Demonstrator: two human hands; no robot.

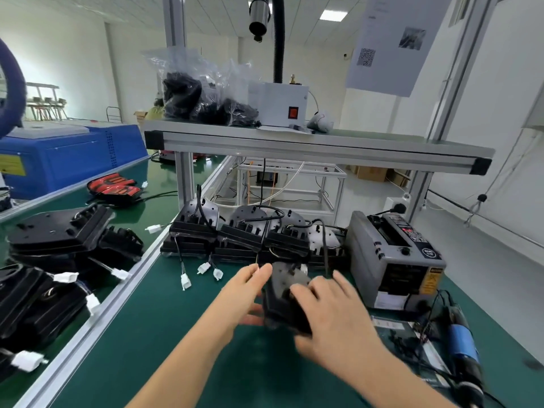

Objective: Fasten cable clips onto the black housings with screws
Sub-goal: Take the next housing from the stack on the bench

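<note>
Both my hands hold one black housing (284, 293) just above the green mat (182, 348), blurred by motion. My left hand (244, 295) grips its left side, fingers over the top edge and thumb underneath. My right hand (329, 316) wraps over its right and near side, hiding much of it. A row of more black housings (253, 234) with wires and white connectors leans against the frame behind. An electric screwdriver (463, 346) with a blue band lies at the right, over a tray of small black clips (403, 343). No screws are visible.
A grey tape dispenser (394, 260) stands right of the held housing. Stacked black housings (61, 240) lie on the left conveyor belt beyond an aluminium rail (117, 293). The shelf above carries bags of black parts (200, 95) and a white box (279, 104).
</note>
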